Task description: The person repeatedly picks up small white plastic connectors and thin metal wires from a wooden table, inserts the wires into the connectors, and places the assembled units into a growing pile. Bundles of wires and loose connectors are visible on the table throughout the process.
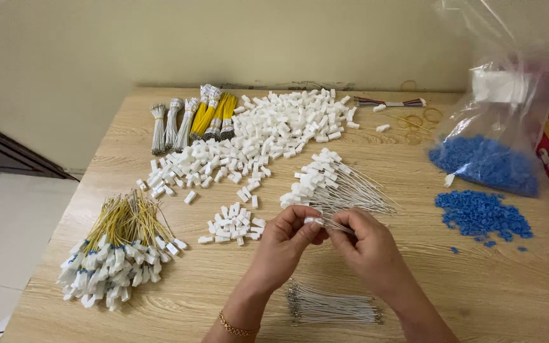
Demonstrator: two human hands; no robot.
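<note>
Head camera: over the light wooden table (pixel 179 298), the left hand (pixel 284 244) pinches a small white plastic plug (pixel 313 221) in closed fingers. The right hand (pixel 368 244) grips thin grey wires (pixel 333 225) touching it. Best to hold the plug steady and push each wire in straight, near the pile of finished white plugs with wires (pixel 332 183).

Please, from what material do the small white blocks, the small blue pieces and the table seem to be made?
White blocks: probably moulded plastic, matte, all one shape. Blue pieces: likely plastic too, uniform colour, too small to be sure. Table: pale wood grain, maybe laminate. The left hand and right hand hold one white block with thin wires.
</note>
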